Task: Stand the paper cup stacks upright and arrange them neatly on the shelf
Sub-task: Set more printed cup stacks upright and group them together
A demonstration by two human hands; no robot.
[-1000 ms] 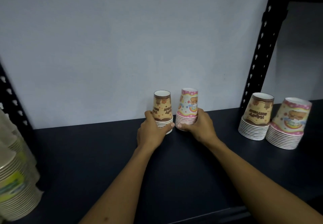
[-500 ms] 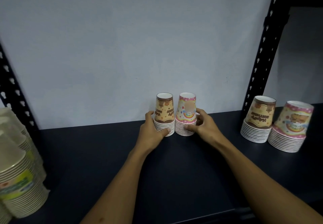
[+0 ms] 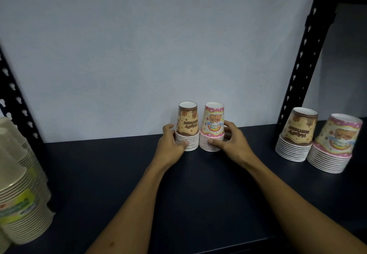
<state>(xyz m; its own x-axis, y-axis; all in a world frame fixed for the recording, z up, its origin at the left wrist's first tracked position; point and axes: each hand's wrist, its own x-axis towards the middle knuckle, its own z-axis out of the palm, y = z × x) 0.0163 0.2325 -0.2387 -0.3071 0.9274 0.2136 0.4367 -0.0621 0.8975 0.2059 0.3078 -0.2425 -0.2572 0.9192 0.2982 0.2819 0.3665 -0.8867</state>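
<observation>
"Happy Birthday" lettering, upside down, marks the brown stack (image 3: 187,128) my left hand (image 3: 171,144) grips and the pink stack (image 3: 212,129) my right hand (image 3: 231,142) grips, both inverted on the shelf (image 3: 119,174).

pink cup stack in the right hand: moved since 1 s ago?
Yes. The pink cup stack slid back toward the wall, closing up against the brown cup stack.

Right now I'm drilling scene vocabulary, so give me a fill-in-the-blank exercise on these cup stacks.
1. The left hand grips the ____ cup stack.
2. The right hand grips the ____ cup stack.
3. Both held stacks stand rim ____ on the shelf.
4. Beyond the black post, ____ more printed stacks stand.

Missing: brown; pink; down; two
</observation>
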